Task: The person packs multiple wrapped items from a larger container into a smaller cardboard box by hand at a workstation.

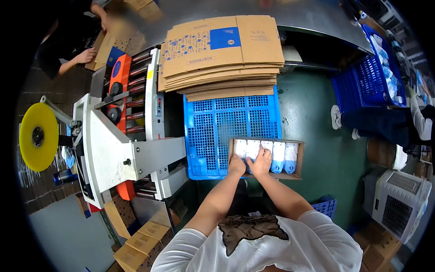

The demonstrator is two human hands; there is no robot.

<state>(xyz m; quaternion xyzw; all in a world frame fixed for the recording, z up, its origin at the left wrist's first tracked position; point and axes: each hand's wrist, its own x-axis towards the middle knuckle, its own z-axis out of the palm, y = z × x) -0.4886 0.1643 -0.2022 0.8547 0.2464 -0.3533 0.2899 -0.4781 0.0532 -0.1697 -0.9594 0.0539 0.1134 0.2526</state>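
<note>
A shallow open cardboard box lies in front of me, overlapping the near right part of a blue plastic crate. Several slim white and blue packs stand in a row inside it. My left hand is at the box's left end, fingers curled against the leftmost pack. Over the middle of the row, my right hand grips at the packs, thumb and fingers bent around their tops. Both hands hide the lower parts of those packs.
Flattened printed cartons are stacked on the crate's far side. A carton-taping machine stands at left, with a co-worker's hand on a carton beyond. At right are a blue basket of packs, another person's legs and an air cooler.
</note>
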